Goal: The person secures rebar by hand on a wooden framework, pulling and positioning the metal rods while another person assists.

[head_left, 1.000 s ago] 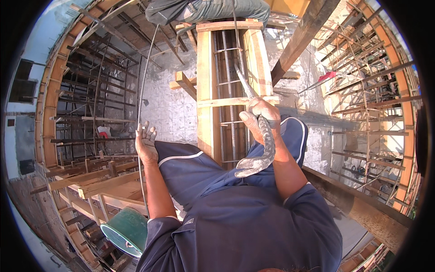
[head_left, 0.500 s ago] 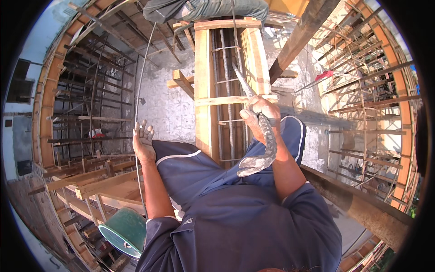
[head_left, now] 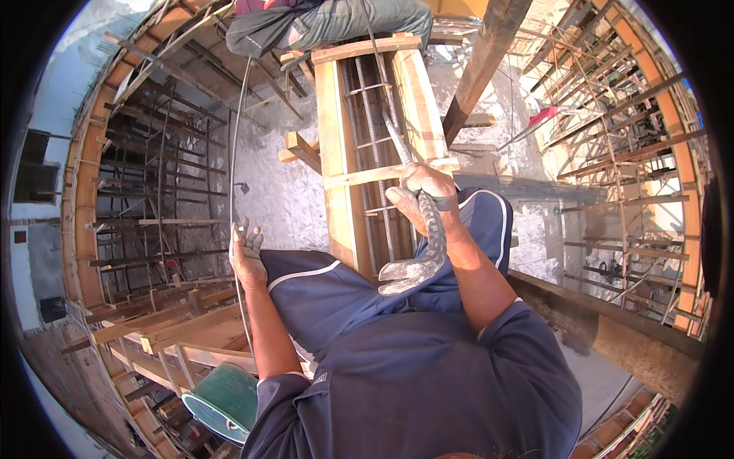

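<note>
My right hand (head_left: 427, 191) is wrapped round a grey crowbar (head_left: 434, 237). Its hooked, split claw end curves back towards my lap, and its straight end slants forward into a long wooden form (head_left: 342, 153). Inside that form run steel reinforcing bars (head_left: 367, 111) with cross ties. My left hand (head_left: 248, 258) is raised beside my left knee, palm up, fingers apart. A long thin rod (head_left: 236, 145) passes along the outer side of this hand and seems to touch it; I see no grip on it.
Another person's legs (head_left: 359, 23) lie across the far end of the form. A timber post (head_left: 485, 73) slants up at the right. At lower left hangs a green bucket (head_left: 222, 402). Timber scaffolding (head_left: 164, 187) lines the left, with a beam (head_left: 612, 336) at lower right.
The view has shifted slightly. My right hand and the crowbar sit a little further left in the picture, still gripped. My left hand's fingers have curled slightly.
</note>
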The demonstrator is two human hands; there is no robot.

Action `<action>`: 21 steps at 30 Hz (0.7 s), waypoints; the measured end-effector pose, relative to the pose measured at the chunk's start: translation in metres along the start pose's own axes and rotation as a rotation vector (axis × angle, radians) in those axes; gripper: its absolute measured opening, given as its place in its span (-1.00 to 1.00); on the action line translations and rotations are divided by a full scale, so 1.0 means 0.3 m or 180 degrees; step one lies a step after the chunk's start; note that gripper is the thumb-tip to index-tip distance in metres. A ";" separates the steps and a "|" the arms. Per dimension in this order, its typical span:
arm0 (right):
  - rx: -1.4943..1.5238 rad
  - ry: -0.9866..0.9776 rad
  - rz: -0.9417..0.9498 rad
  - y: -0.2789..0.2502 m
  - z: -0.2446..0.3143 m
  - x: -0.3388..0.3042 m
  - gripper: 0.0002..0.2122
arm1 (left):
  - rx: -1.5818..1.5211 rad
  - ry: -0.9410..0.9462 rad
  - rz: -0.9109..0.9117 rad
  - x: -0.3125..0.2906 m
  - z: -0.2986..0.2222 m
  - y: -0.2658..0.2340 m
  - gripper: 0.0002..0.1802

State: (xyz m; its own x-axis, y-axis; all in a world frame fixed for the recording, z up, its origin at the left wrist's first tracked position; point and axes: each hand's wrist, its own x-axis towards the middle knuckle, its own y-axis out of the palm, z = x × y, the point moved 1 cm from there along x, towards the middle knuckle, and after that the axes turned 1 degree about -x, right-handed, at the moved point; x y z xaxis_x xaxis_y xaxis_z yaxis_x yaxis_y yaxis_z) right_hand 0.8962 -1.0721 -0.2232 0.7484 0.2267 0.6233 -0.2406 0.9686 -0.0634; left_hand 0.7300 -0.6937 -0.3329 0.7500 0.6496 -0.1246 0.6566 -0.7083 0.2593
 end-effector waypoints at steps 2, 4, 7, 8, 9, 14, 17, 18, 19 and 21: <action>-0.0004 -0.0007 0.0017 0.000 0.004 0.002 -0.67 | 0.0129 -0.0012 -0.0042 -0.006 -0.009 0.014 -0.22; -0.0012 0.0002 0.0027 -0.001 0.007 0.004 -0.67 | 0.0221 -0.0126 -0.0029 -0.007 -0.019 0.025 -0.19; -0.0062 0.0006 0.0013 -0.005 0.011 0.002 -0.68 | 0.0547 -0.0263 -0.0080 -0.021 -0.055 0.080 -0.15; -0.0090 -0.0028 -0.0001 -0.004 0.015 0.005 -0.68 | 0.0620 -0.0297 -0.0047 -0.027 -0.072 0.100 -0.14; -0.0117 -0.0063 -0.0014 -0.003 0.019 0.009 -0.68 | 0.0693 -0.0331 -0.0017 -0.034 -0.091 0.118 -0.12; -0.0087 -0.0180 -0.0026 0.007 0.010 0.007 -0.69 | 0.0868 -0.0346 0.0708 -0.076 -0.283 0.316 -0.06; -0.0076 -0.0177 -0.0025 0.010 -0.011 -0.005 -0.68 | 0.0721 -0.0017 0.1488 -0.131 -0.449 0.498 0.04; -0.0044 -0.0163 -0.0011 0.017 -0.010 -0.004 -0.68 | 0.0761 0.0028 0.1532 -0.177 -0.525 0.574 0.17; -0.0040 -0.0162 0.0026 0.016 -0.005 -0.003 -0.68 | 0.0728 0.0193 0.1895 -0.210 -0.592 0.639 0.26; -0.0082 -0.0034 0.0103 0.004 -0.012 -0.010 -0.71 | 0.0493 0.0402 0.2391 -0.299 -0.721 0.787 0.36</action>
State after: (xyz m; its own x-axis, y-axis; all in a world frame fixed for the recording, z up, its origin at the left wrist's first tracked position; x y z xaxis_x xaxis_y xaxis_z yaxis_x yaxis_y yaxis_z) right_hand 0.8959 -1.0712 -0.2280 0.7338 0.2570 0.6289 -0.2485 0.9631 -0.1035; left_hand 0.8003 -0.8593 -0.0532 0.9896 -0.0001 0.1442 -0.0137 -0.9956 0.0931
